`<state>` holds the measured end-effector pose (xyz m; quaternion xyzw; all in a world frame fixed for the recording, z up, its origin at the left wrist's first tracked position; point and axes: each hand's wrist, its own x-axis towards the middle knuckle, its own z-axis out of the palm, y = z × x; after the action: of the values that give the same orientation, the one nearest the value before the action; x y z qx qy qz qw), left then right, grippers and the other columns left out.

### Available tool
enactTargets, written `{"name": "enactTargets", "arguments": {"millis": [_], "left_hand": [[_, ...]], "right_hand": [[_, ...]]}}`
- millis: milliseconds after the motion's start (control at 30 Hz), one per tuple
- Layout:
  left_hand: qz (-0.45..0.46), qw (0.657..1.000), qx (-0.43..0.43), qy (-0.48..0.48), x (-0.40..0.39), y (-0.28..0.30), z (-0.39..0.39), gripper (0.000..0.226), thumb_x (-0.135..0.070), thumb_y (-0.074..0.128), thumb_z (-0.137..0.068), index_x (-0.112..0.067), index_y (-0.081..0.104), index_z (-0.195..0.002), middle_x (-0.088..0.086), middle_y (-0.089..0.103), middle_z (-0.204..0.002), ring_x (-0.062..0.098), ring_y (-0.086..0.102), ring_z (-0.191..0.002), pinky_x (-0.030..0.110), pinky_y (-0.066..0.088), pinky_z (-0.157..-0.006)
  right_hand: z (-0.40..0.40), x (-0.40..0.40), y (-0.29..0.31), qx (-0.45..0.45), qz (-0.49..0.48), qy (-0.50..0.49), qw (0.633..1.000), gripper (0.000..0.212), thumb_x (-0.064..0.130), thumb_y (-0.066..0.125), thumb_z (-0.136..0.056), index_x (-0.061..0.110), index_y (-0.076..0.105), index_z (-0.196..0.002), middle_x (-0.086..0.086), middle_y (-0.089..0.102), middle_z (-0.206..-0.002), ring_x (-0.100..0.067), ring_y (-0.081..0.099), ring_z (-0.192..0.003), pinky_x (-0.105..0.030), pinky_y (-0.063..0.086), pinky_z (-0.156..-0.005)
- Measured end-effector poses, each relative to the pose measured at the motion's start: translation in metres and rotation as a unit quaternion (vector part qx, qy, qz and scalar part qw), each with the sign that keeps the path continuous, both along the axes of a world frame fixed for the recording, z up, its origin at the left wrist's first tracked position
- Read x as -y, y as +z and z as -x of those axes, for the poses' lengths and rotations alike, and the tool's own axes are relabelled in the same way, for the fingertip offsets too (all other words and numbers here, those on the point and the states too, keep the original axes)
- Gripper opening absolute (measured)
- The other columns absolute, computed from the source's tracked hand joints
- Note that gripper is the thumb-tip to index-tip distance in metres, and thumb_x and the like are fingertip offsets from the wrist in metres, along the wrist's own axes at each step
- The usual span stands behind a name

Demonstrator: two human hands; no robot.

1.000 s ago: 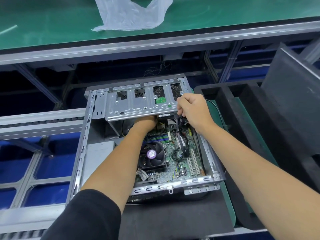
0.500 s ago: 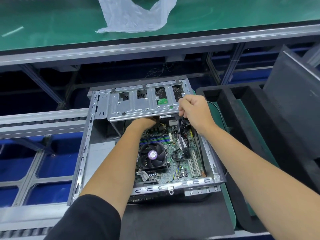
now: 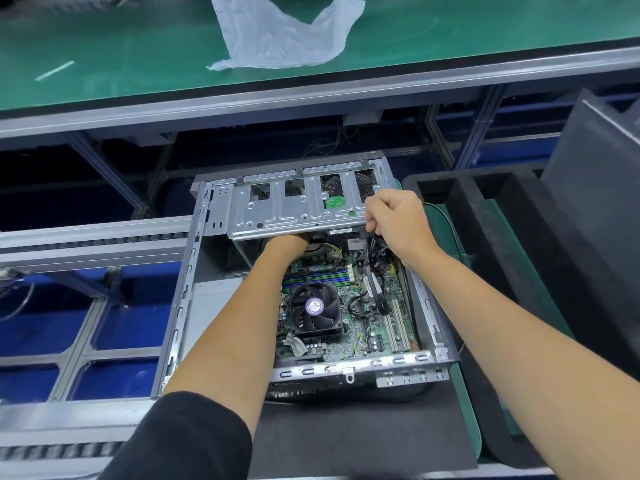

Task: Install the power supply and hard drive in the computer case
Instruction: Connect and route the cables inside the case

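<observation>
- Our left hand [image 3: 289,241] reaches under the drive cage [image 3: 298,211]; its fingers are hidden, so we cannot tell its grip.
- Our right hand [image 3: 398,225], nearer the cage's right end, is curled, pinching black cables [image 3: 372,252] there.
- The cage lies crosswise at the far end of the case [image 3: 420,299], beyond the fan [image 3: 315,311].

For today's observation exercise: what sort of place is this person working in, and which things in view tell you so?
Most likely a computer assembly line in a factory. An open computer case lies on a black mat at a workstation, a green conveyor belt runs behind it, and black foam packing trays wait beside it.
</observation>
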<state>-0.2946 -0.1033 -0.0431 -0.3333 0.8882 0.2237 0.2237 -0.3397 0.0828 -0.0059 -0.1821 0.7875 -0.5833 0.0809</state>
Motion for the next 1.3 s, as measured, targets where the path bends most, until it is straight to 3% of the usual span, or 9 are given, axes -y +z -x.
{"name": "enactTargets", "arguments": {"millis": [133, 200, 300, 467, 600, 700, 800, 867, 1300], "left_hand": [[-0.039, 0.995, -0.082, -0.031, -0.002, -0.002, -0.003, 0.044, -0.035, 0.038, -0.102, -0.015, 0.044, -0.14, 0.008, 0.041, -0.147, 0.028, 0.039, -0.132, 0.036, 0.03, -0.108], [-0.015, 0.996, -0.088, -0.018, -0.002, -0.011, -0.007, 0.031, -0.027, 0.042, -0.099, -0.006, 0.063, -0.107, 0.018, 0.06, -0.116, 0.033, 0.054, -0.107, 0.035, 0.041, -0.086], [0.019, 0.991, -0.112, -0.065, -0.009, -0.015, -0.016, 0.026, -0.018, 0.049, -0.093, -0.009, 0.052, -0.069, 0.012, 0.059, -0.075, 0.028, 0.052, -0.07, 0.028, 0.036, -0.056], [0.001, 0.981, -0.138, -0.137, -0.011, -0.016, -0.021, 0.022, -0.018, 0.062, -0.09, -0.015, 0.068, -0.111, 0.007, 0.067, -0.109, 0.027, 0.059, -0.1, 0.025, 0.04, -0.076], [0.014, 0.984, -0.142, -0.106, -0.009, -0.019, -0.019, 0.032, -0.009, 0.051, -0.092, -0.013, 0.064, -0.12, 0.012, 0.066, -0.108, 0.026, 0.056, -0.087, 0.029, 0.044, -0.073], [0.048, 0.984, -0.148, -0.09, -0.01, -0.021, -0.019, 0.029, -0.004, 0.046, -0.089, 0.0, 0.062, -0.112, 0.022, 0.064, -0.095, 0.034, 0.056, -0.082, 0.034, 0.045, -0.069], [0.05, 0.987, -0.149, -0.046, -0.011, -0.024, -0.017, 0.012, -0.003, 0.047, -0.088, 0.003, 0.05, -0.078, 0.013, 0.05, -0.065, 0.036, 0.053, -0.073, 0.033, 0.04, -0.062], [0.042, 0.987, -0.149, -0.038, -0.013, -0.025, -0.016, 0.011, -0.004, 0.049, -0.088, 0.0, 0.049, -0.077, 0.009, 0.044, -0.06, 0.031, 0.047, -0.067, 0.033, 0.038, -0.061], [0.02, 0.985, -0.167, -0.037, -0.013, -0.037, -0.013, 0.025, -0.009, 0.057, -0.089, 0.006, 0.064, -0.108, 0.027, 0.065, -0.099, 0.039, 0.063, -0.087, 0.043, 0.054, -0.078]], "right_hand": [[0.0, 0.0, 0.0, 0.006, 0.003, -0.001, 1.0, 0.029, 0.009, 0.051, -0.092, -0.001, 0.061, -0.065, 0.0, 0.059, -0.052, -0.02, 0.049, -0.056, -0.033, 0.043, -0.058], [0.0, 0.0, -0.001, 0.007, 0.005, -0.001, 1.0, 0.029, 0.008, 0.051, -0.091, -0.001, 0.06, -0.065, -0.001, 0.059, -0.053, -0.018, 0.049, -0.055, -0.033, 0.043, -0.057], [0.001, -0.001, -0.001, 0.006, 0.005, -0.001, 1.0, 0.028, 0.01, 0.052, -0.09, -0.001, 0.06, -0.065, -0.002, 0.06, -0.053, -0.016, 0.049, -0.053, -0.034, 0.044, -0.057], [0.002, -0.001, -0.002, 0.01, 0.009, 0.003, 1.0, 0.027, 0.011, 0.052, -0.089, -0.001, 0.06, -0.066, 0.002, 0.06, -0.052, -0.019, 0.05, -0.055, -0.035, 0.043, -0.056], [0.001, -0.001, -0.002, 0.005, 0.007, 0.003, 1.0, 0.029, 0.012, 0.052, -0.089, 0.0, 0.06, -0.064, 0.003, 0.06, -0.05, -0.015, 0.049, -0.053, -0.032, 0.044, -0.056], [0.001, -0.001, -0.002, 0.007, 0.005, 0.003, 1.0, 0.029, 0.012, 0.052, -0.089, 0.0, 0.06, -0.065, 0.003, 0.059, -0.05, -0.011, 0.046, -0.049, -0.027, 0.041, -0.052], [0.001, -0.001, -0.003, 0.005, 0.003, 0.004, 1.0, 0.028, 0.012, 0.052, -0.089, -0.001, 0.06, -0.065, 0.003, 0.059, -0.051, -0.01, 0.046, -0.048, -0.026, 0.042, -0.052], [0.002, -0.001, -0.002, 0.003, 0.002, 0.005, 1.0, 0.028, 0.013, 0.052, -0.088, -0.001, 0.06, -0.065, 0.003, 0.059, -0.051, -0.009, 0.047, -0.048, -0.027, 0.042, -0.053], [0.001, -0.001, -0.003, 0.003, 0.0, 0.003, 1.0, 0.028, 0.013, 0.051, -0.089, 0.0, 0.06, -0.065, 0.003, 0.06, -0.05, -0.01, 0.048, -0.048, -0.027, 0.043, -0.053]]}}
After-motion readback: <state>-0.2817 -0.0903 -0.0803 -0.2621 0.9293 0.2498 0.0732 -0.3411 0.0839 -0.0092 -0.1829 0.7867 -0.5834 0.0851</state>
